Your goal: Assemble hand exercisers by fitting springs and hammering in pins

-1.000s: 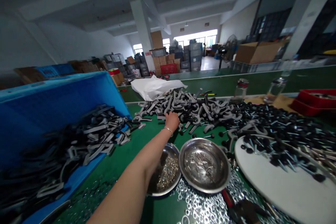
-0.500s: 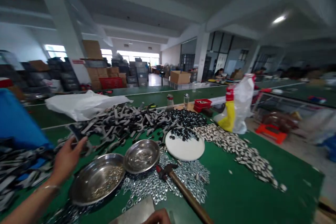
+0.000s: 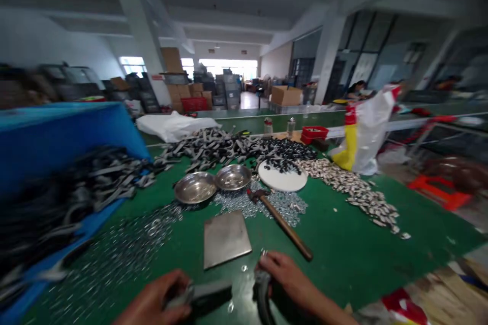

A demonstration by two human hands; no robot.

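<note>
At the front edge of the view, my left hand is closed around one end of a grey metal part with a dark tip. My right hand grips a curved dark part, with a small shiny piece near the fingertips. Between and beyond the hands lies a square metal plate. A hammer with a wooden handle rests to the right of the plate. Loose washers lie near both hands.
Two steel bowls and a white round tray stand behind the plate. A blue bin of dark parts is at left. Heaped pale pieces and a plastic bag are at right. A person is far behind.
My left hand has come back from the heap of parts to the front, holding a part. My right hand now shows more fully with a curved part. The view has shifted left and shows more table.
</note>
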